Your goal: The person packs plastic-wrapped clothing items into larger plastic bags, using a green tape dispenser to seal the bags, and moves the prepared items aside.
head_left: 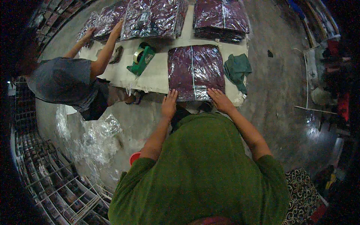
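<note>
A maroon folded garment in a clear plastic bag (pixel 206 69) lies at the near edge of the table, with a pale strip running down its middle. My left hand (pixel 170 100) rests on its near left corner, fingers stretched out together. At the near right corner my right hand (pixel 220 100) lies flat on the plastic, fingers extended. Neither hand grasps the package. To its right is a crumpled dark green cloth (pixel 238 69). A green tape dispenser (pixel 141 60) with a roll of tape stands to its left.
Stacks of similar bagged maroon garments (pixel 221 18) line the far side of the pale table (pixel 161 78). At the left, a co-worker (pixel 67 80) reaches both hands to other bags. Loose clear plastic (pixel 99 138) litters the floor. Metal racks (pixel 56 176) stand at lower left.
</note>
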Demonstrator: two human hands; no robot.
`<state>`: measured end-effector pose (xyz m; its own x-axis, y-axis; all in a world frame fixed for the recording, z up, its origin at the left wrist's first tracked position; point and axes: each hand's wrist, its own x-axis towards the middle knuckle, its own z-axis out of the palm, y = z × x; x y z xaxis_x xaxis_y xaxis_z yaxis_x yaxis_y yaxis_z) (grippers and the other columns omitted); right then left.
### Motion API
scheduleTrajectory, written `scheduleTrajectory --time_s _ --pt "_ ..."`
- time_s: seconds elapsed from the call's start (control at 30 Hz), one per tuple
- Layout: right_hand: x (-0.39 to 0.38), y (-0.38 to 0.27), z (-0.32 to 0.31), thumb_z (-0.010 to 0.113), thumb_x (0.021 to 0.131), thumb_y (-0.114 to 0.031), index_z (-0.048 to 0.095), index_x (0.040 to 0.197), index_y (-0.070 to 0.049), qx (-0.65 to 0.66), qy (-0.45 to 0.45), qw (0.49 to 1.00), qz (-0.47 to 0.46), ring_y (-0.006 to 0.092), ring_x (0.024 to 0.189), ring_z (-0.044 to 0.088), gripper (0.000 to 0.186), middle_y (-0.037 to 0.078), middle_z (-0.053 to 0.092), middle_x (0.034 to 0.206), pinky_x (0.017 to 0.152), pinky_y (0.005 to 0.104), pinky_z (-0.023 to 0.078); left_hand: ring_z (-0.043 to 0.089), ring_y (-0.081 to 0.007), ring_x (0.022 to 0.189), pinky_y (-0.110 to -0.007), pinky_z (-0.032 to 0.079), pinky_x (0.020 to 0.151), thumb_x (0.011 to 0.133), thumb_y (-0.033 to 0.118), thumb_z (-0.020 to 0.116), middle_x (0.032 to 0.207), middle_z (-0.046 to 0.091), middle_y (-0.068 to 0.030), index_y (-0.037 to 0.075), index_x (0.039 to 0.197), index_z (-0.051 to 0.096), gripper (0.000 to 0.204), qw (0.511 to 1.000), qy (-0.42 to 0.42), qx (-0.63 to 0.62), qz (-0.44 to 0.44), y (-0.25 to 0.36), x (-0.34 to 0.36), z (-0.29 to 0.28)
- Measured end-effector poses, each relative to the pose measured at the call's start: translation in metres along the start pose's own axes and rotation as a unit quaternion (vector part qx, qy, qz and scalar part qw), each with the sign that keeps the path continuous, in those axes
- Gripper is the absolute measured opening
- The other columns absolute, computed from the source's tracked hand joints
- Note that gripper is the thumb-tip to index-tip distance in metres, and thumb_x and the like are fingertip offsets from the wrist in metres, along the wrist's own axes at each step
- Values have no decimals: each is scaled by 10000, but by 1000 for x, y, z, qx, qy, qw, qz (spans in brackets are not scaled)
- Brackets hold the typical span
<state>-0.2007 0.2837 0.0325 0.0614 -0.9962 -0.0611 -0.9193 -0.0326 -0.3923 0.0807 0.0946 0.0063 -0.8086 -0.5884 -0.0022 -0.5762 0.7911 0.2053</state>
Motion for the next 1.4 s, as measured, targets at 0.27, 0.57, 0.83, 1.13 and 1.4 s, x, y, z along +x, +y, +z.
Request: scheduleTrajectory --time_s 0.27,0.57,0.83,1.13,1.4 --pt "-3 2 -3 541 858 -47 477 1292 -26 -17 48 998 29 310 1376 326 439 158 307 1505 1127 423 275 393 -217 1352 -424 340 1081 893 106 514 1496 374 -27 166 1448 352 581 999 -44 4 32 -11 6 -24" --pt "-26 7 -25 537 816 -46 543 1205 -57 5 27 998 50 333 1095 569 389 161 588 1197 932 451 449 575 -293 1146 -434 439 968 900 130 539 1270 589 -108 146 1298 543 398 972 -219 -73 -43 1 30 -67" --pt "11 -25 -162 484 883 -182 564 1078 -82 139 -85 982 95 442 847 604 233 224 638 897 694 527 476 635 -341 939 -399 496 821 909 266 586 1014 668 -182 77 1118 639 287 907 -258 -328 -55 -16 52 -194" --pt "110 63 -48 490 907 -270 631 1172 -114 -178 120 954 209 348 1292 415 338 138 493 1360 1108 586 184 451 -345 1252 -474 328 1056 941 303 484 1346 494 -172 41 1277 521 428 993 73 17 88 56 170 -82" --pt "114 4 -37 442 902 -555 427 1425 -196 -53 178 948 258 386 1408 219 635 149 314 1509 1118 625 28 241 -306 1418 -462 164 1156 962 395 408 1519 292 -138 74 1448 347 586 999 8 -36 22 50 157 -35"
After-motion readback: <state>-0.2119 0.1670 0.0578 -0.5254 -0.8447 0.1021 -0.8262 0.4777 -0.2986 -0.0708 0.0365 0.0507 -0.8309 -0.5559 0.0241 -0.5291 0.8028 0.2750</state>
